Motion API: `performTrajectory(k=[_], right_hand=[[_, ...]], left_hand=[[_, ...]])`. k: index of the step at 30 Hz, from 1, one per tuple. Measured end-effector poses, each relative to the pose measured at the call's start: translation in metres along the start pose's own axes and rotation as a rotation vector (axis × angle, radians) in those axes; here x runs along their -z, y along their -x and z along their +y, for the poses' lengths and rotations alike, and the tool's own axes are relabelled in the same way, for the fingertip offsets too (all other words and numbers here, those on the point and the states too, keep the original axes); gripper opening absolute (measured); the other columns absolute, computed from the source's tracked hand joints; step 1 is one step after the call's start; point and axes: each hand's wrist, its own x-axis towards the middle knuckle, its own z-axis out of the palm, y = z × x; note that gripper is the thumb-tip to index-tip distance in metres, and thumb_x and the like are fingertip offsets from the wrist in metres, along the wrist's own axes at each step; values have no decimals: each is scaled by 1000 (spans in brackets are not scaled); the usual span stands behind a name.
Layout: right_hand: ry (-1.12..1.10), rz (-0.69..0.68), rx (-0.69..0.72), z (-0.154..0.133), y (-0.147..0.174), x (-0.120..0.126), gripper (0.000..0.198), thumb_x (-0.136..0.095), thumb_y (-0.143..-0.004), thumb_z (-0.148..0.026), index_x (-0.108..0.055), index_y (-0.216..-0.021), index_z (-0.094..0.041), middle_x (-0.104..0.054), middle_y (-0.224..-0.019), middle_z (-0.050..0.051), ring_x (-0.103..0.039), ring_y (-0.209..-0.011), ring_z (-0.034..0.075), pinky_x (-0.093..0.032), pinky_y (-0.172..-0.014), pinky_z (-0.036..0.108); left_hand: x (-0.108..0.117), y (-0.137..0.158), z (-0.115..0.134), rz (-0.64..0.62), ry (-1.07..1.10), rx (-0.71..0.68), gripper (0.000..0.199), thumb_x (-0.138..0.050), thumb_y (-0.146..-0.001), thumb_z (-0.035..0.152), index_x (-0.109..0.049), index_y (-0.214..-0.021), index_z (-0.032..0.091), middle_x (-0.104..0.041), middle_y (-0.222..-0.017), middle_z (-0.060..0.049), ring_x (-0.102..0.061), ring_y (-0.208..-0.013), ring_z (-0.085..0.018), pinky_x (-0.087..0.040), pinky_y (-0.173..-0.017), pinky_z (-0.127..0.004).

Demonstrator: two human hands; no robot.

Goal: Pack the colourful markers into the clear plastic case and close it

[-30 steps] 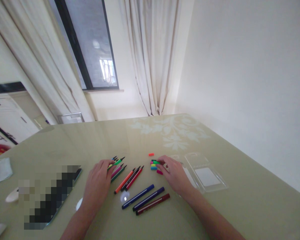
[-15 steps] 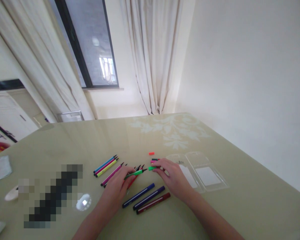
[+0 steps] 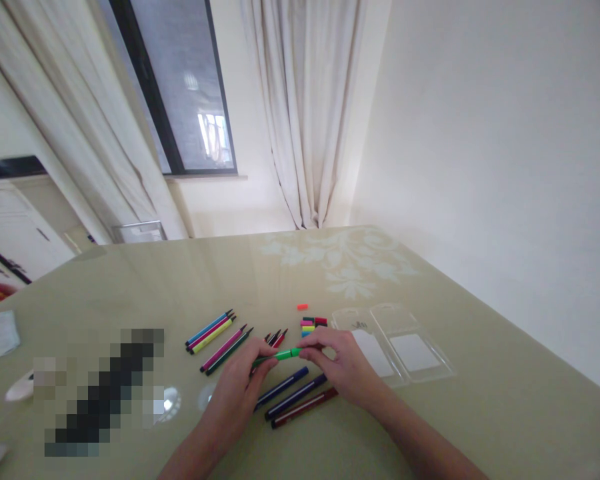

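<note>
My left hand (image 3: 243, 377) is closed around a green marker (image 3: 283, 356), pointing its tip end to the right. My right hand (image 3: 347, 363) pinches the green cap (image 3: 297, 351) over that tip end; a thin dark line shows where they meet. Behind the right fingertips lies a group of loose caps (image 3: 308, 329) in several colours. Uncapped markers with red and dark barrels (image 3: 279, 339) lie partly hidden behind my left hand. Below both hands are three capped markers: a navy one (image 3: 285, 387), a purple one (image 3: 296, 398) and a dark red one (image 3: 305, 408).
More uncapped markers lie at left: blue, magenta and yellow (image 3: 214, 335), then pink (image 3: 223, 348) and dark green (image 3: 230, 352). An orange cap (image 3: 303, 307) lies farther back. An open clear plastic case (image 3: 443, 367) is right of my hand. A blurred-out dark object (image 3: 105, 397) lies left.
The green cap and the green marker, apart before, have come together. My left hand has moved slightly right and down, uncovering the dark green marker. More loose caps now show.
</note>
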Motion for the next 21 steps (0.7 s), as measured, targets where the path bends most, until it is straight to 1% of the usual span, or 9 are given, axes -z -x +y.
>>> performTrajectory(k=[2, 4, 7, 10, 13, 16, 19, 20, 21], right_hand=[[-11, -2, -27, 0, 0, 1, 12, -69, -91, -33, -78, -94, -26, -75, -83, -1, -67, -77, 15, -50, -73, 25], [-7, -8, -55, 0, -2, 4, 16, -67, -93, -35, -78, -91, -25, -75, -81, -1, -66, -75, 16, -49, -70, 25], [42, 33, -85, 5, -6, 11, 26, -55, -99, -38, -76, -95, -23, -75, -88, 2, -67, -80, 17, -50, -74, 27], [232, 78, -79, 14, -8, 13, 27, -51, -101, -36, -74, -99, -23, -74, -96, 5, -66, -90, 20, -49, -82, 30], [456, 25, -69, 24, -8, 9, 19, -56, -99, -31, -73, -99, -23, -71, -99, 6, -63, -96, 22, -48, -87, 32], [596, -20, -62, 27, -8, 2, 12, -60, -96, -25, -72, -98, -23, -68, -101, 6, -61, -98, 22, -46, -89, 33], [653, -31, -60, 26, -9, -2, 8, -62, -94, -22, -70, -93, -22, -66, -101, 7, -59, -98, 23, -47, -87, 33], [659, -31, -60, 26, -9, -3, 8, -62, -94, -21, -69, -93, -22, -65, -101, 7, -59, -98, 23, -47, -87, 33], [662, -31, -60, 26, -9, -3, 8, -62, -94, -21, -69, -92, -21, -65, -101, 7, -58, -98, 23, -47, -87, 33]], left_hand=[[-2, 1, 2, 3, -24, 7, 26, -48, -99, 43, -65, -97, 24, -70, -90, -3, -64, -80, -20, -50, -70, -28], [-4, 2, 4, -4, -64, 21, 27, -47, -99, 44, -66, -98, 24, -70, -91, -3, -65, -80, -19, -50, -68, -27], [-6, 3, 4, -10, -148, -15, 24, -50, -98, 42, -67, -97, 25, -71, -94, -4, -66, -85, -20, -52, -73, -28], [-8, 4, 1, -13, -255, -85, 22, -51, -97, 40, -69, -94, 26, -70, -95, -6, -65, -90, -22, -52, -80, -32], [-12, 5, 0, -53, -321, -108, 21, -52, -97, 38, -69, -92, 26, -70, -96, -7, -64, -94, -24, -52, -86, -36], [-13, 4, -1, -90, -323, -111, 22, -52, -97, 39, -71, -95, 27, -69, -99, -7, -63, -98, -25, -51, -90, -38], [-1, -4, -10, -50, -310, -66, 31, -44, -100, 42, -71, -94, 26, -70, -101, -7, -64, -98, -24, -51, -88, -36], [7, -7, -16, -16, -326, -32, 35, -41, -100, 42, -70, -94, 25, -70, -101, -7, -64, -97, -24, -51, -88, -36], [16, -11, -23, 59, -366, 4, 37, -40, -100, 43, -70, -94, 24, -71, -100, -8, -64, -97, -25, -51, -89, -37]])
